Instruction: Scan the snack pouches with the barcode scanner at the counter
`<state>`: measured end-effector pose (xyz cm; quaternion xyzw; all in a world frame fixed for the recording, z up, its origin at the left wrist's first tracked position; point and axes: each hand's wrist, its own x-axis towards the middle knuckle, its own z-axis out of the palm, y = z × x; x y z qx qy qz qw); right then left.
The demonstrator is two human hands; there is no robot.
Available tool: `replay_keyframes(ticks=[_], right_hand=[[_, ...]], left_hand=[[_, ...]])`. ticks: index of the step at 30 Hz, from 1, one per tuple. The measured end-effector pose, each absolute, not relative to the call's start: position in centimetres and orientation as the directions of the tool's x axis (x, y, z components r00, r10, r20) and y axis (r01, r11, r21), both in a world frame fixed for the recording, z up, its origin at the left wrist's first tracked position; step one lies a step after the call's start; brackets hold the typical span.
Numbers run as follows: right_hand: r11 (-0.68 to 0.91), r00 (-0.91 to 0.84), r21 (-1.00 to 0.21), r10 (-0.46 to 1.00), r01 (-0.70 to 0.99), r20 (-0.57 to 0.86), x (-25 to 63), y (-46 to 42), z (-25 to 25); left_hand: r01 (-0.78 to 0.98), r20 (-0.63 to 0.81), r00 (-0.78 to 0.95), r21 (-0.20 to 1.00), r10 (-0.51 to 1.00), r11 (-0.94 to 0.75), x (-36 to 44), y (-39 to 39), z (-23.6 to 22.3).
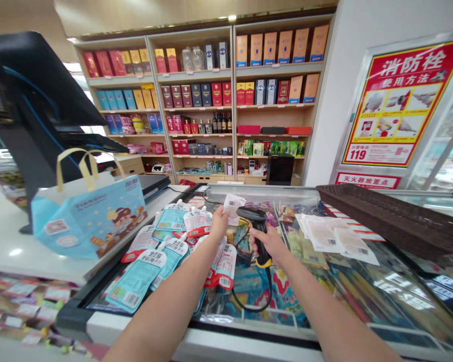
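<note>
My left hand [219, 222] pinches a small white packet with a printed barcode [234, 207] and holds it up over the glass top of a chest freezer [283, 296]. Wrapped round the handle of a black and yellow barcode scanner [262, 241] is my right hand [269, 245]. The scanner's head is close to the packet's right side, and its black cable loops down over the glass. Left of my left forearm lies a pile of spouted drink pouches, some teal [139, 281] and some red and white [225, 264]. More white packets [326, 234] lie to the right.
A blue paper carrier bag [90, 216] stands on the white counter [7, 246] at left, below a black checkout monitor [49, 80]. A brown woven basket [392, 216] rests on the freezer's right. Shelves of boxed goods [196, 95] line the back.
</note>
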<state>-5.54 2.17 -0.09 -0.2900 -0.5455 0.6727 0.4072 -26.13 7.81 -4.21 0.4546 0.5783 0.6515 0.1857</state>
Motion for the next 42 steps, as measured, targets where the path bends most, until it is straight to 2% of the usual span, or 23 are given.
replay_keyframes(ticks=[9, 22, 28, 32, 38, 42], right_hand=[[-0.092, -0.494, -0.968, 0.869, -0.232, 0.036, -5.8, 2.1, -0.5], [-0.084, -0.506, -0.976, 0.862, -0.2, 0.03, -5.8, 2.2, -0.7], [-0.08, -0.461, -0.967, 0.886, -0.244, 0.043, -6.0, 2.5, -0.7], [-0.116, -0.437, -0.957, 0.899, -0.267, 0.013, -5.3, 3.2, 0.0], [-0.093, -0.305, -0.929, 0.952, -0.357, 0.022, -0.7, 3.9, 1.1], [-0.002, -0.193, -0.927, 0.978, -0.374, 0.076, 3.8, 3.9, 1.2]], left_hand=[[0.423, 0.394, -0.488, 0.887, 0.779, -0.184, -25.8, 7.6, -4.1], [0.312, 0.307, -0.546, 0.938, 0.78, -0.15, -25.0, 7.0, -3.2], [0.349, 0.346, -0.507, 0.92, 0.789, -0.179, -25.5, 7.1, -3.1], [0.244, 0.285, -0.491, 0.952, 0.823, -0.184, -25.0, 8.2, -3.0], [0.092, 0.194, -0.395, 0.981, 0.898, -0.172, -18.6, 10.6, -2.0], [0.097, 0.189, -0.291, 0.981, 0.938, -0.167, -10.3, 12.0, -1.6]])
